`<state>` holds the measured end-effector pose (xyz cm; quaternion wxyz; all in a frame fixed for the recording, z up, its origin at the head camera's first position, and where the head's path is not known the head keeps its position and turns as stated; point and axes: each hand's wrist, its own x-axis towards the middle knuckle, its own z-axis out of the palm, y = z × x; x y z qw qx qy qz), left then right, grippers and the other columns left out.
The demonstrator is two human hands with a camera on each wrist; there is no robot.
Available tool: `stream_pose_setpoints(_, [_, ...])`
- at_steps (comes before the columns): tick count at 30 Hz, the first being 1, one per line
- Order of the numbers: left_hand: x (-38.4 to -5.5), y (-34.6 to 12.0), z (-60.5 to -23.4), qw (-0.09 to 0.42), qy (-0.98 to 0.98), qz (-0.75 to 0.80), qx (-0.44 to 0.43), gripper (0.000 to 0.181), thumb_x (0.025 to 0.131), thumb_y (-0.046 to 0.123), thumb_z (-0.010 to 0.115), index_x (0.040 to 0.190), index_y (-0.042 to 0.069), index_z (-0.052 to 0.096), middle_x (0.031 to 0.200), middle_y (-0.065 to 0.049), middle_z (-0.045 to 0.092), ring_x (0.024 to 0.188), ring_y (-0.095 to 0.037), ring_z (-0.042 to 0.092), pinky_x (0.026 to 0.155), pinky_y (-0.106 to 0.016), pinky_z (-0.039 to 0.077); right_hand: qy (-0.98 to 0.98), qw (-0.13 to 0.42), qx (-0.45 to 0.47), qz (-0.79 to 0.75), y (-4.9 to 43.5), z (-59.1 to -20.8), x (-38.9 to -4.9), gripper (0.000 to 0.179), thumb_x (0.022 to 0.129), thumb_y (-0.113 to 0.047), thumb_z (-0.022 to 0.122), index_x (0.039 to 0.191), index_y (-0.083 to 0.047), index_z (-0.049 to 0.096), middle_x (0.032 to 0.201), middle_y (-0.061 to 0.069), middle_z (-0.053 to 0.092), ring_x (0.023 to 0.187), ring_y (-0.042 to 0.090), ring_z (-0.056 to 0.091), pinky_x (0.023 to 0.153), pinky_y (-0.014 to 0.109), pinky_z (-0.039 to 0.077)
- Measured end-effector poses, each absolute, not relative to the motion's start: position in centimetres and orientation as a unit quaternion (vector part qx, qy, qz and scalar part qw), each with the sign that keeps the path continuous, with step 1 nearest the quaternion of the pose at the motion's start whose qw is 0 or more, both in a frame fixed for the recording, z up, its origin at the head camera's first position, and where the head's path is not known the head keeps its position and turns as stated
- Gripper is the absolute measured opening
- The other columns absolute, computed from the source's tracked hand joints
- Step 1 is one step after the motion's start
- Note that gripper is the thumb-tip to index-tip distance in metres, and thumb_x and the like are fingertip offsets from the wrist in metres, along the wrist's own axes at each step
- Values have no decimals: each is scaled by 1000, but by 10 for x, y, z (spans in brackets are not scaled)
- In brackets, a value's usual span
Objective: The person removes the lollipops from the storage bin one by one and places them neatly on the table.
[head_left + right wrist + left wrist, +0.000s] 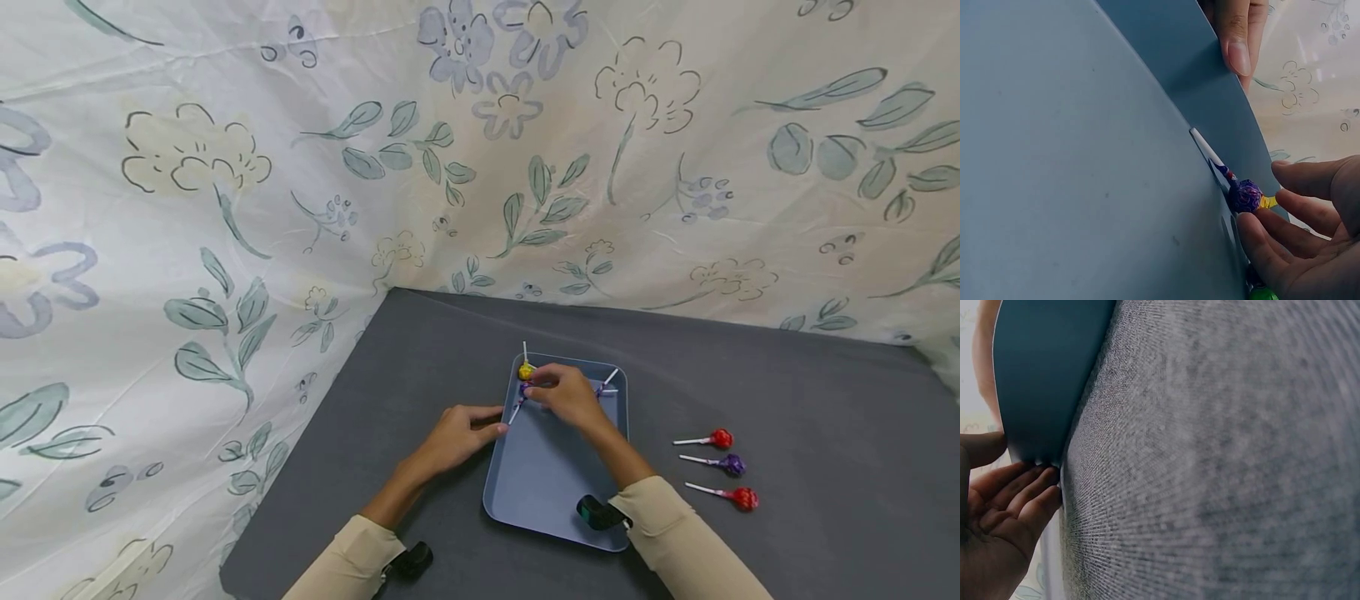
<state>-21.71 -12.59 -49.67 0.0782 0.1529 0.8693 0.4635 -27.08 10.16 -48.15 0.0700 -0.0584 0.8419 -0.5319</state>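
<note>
My left hand holds the left side of a blue-grey tray, with the thumb at the rim and the fingers against the outer wall in the left wrist view. My right hand is over the tray's far left corner. Its fingers are loosely spread, fingertips right at the head of a purple-wrapped lollipop. That lollipop lies along the left wall, its white stick pointing toward me. Just beyond it is a yellow lollipop, stick over the far rim. A green lollipop is partly hidden beneath the right hand.
More lollipop sticks show in the tray's far right corner. Right of the tray, a red lollipop, a purple one and another red one lie in a column on the dark grey table. Floral cloth hangs behind.
</note>
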Motion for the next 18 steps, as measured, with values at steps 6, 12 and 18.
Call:
stream_pose_setpoints(6, [-218,-126,-499,80,868,464,155,45,104,32,70,139,4,70,136,-11,72,120,-21,71,103,-46,57,852,68,-60,-516,98,-483,-273,28,94,-11,80,120,-1,76,116,16,77,82,23,74,68,28,55])
stream_pose_setpoints(12, [-218,-127,-500,79,866,469,156,45,104,33,71,138,4,71,135,-11,72,119,-19,71,103,-45,57,867,64,-58,-491,94,-484,-274,25,92,-10,81,117,-4,78,113,14,78,74,15,70,66,27,53])
stream_pose_setpoints(18, [-218,-128,-500,81,867,466,155,46,104,33,70,139,4,70,136,-11,72,120,-22,71,103,-46,57,883,53,-70,-462,92,-486,-273,22,89,-9,84,111,-6,80,110,12,77,74,16,68,68,29,51])
